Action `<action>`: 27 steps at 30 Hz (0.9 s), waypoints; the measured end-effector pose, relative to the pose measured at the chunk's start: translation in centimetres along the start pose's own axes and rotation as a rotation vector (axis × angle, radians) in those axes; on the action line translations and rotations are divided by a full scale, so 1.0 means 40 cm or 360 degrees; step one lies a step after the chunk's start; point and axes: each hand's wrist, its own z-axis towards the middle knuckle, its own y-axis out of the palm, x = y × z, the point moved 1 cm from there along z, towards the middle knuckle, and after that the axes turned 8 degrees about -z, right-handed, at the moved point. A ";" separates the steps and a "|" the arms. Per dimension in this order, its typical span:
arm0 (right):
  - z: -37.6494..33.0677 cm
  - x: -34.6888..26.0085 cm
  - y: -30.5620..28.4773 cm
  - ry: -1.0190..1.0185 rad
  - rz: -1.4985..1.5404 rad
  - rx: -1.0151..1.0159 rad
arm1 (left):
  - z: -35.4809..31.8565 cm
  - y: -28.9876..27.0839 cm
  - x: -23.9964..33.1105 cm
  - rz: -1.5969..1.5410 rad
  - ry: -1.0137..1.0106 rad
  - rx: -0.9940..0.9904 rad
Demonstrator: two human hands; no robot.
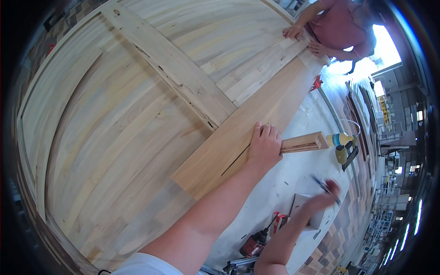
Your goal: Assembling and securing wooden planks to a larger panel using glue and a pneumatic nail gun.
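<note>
We've got our left hand (266,143) on a smooth flat plank (270,101), can't tell its grip, right hand (331,191) closed round a slim tool (321,184) near the white bench (293,172) edge.

Nothing readable here, folks, not one word or number coming up clear! There is a label, a blue-and-white band (337,139) wrapped around the yellow bottle (348,138) out on the pale tabletop (279,190), just beside the green-and-black tool (342,156), but whatever print it carries is far too small to make out. Down near the lower edge, any marking on the red-and-black power drill (252,245) is too small to call, and the bright panel (379,89) away at the upper right is just a pale glare.
</note>
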 end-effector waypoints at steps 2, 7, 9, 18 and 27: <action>0.026 -0.188 -0.046 0.0258 0.0350 0.0273 | 0.002 0.001 -0.003 0.0014 -0.0008 0.0016; -0.044 -0.418 0.142 -0.0164 0.0176 -0.0920 | 0.004 0.015 0.004 -0.0011 -0.0002 0.0084; -0.076 -0.496 0.271 0.0002 0.0276 -0.1753 | -0.001 0.021 -0.020 -0.0156 -0.0053 -0.0067; -0.111 -0.484 0.578 -0.0429 -0.0308 -0.2228 | -0.006 0.013 -0.010 -0.0044 -0.0011 0.0077; -0.133 -0.484 0.636 -0.0473 -0.0448 -0.2337 | -0.004 0.032 -0.018 0.0086 -0.0004 0.0105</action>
